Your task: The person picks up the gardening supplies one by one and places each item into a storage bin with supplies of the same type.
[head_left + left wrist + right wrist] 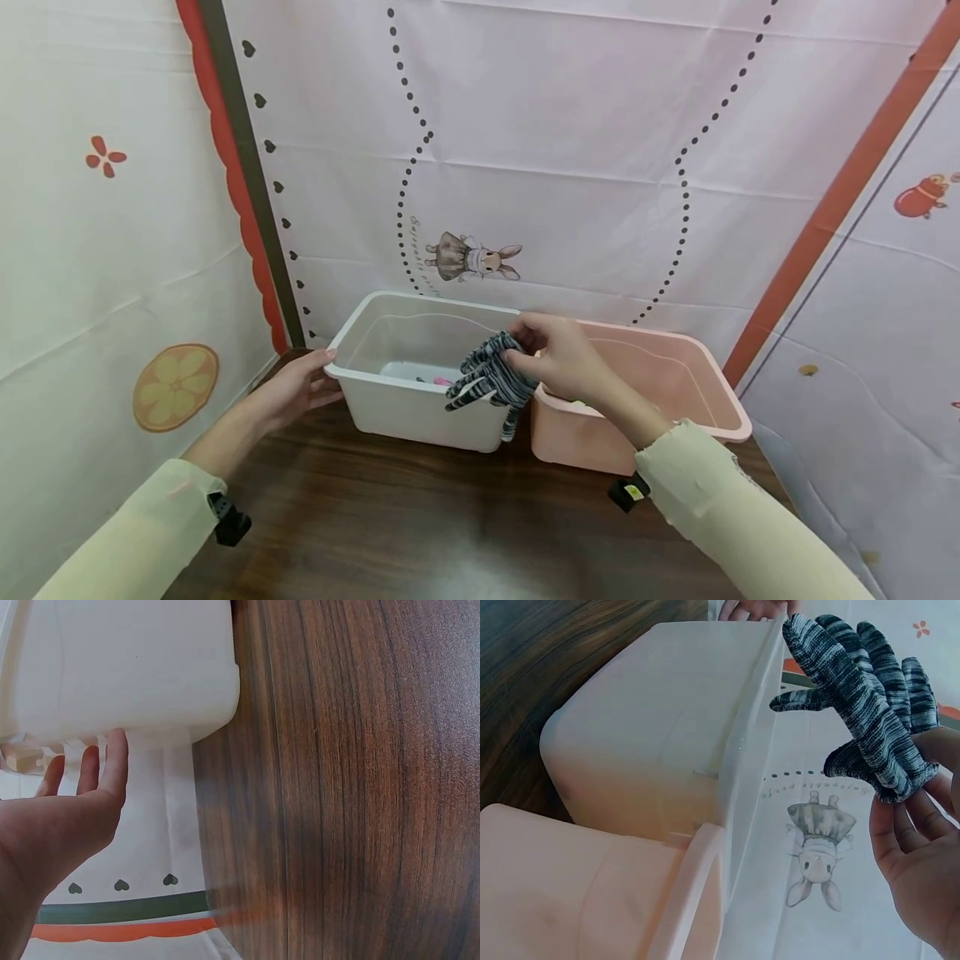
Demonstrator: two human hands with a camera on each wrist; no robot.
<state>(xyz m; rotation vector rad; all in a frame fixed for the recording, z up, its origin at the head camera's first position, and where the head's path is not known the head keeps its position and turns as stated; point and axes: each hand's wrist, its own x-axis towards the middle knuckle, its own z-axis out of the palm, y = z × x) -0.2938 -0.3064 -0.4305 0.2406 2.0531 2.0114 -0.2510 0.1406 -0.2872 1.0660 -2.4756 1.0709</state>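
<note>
A knitted glove in mottled black and white hangs from my right hand, which pinches it by the cuff between thumb and fingers. In the head view it overlaps the front rim of the white bin, near that bin's right end. Its knitted fingers spread away from my hand in the right wrist view. My left hand holds the white bin's left rim, thumb on top and fingers beneath. Those fingers reach up against the bin's outer side in the left wrist view.
A pink bin stands right beside the white one on the dark wooden table. Small pink and dark items lie inside the white bin, and something green shows in the pink one. Printed cloth hangs behind and at both sides.
</note>
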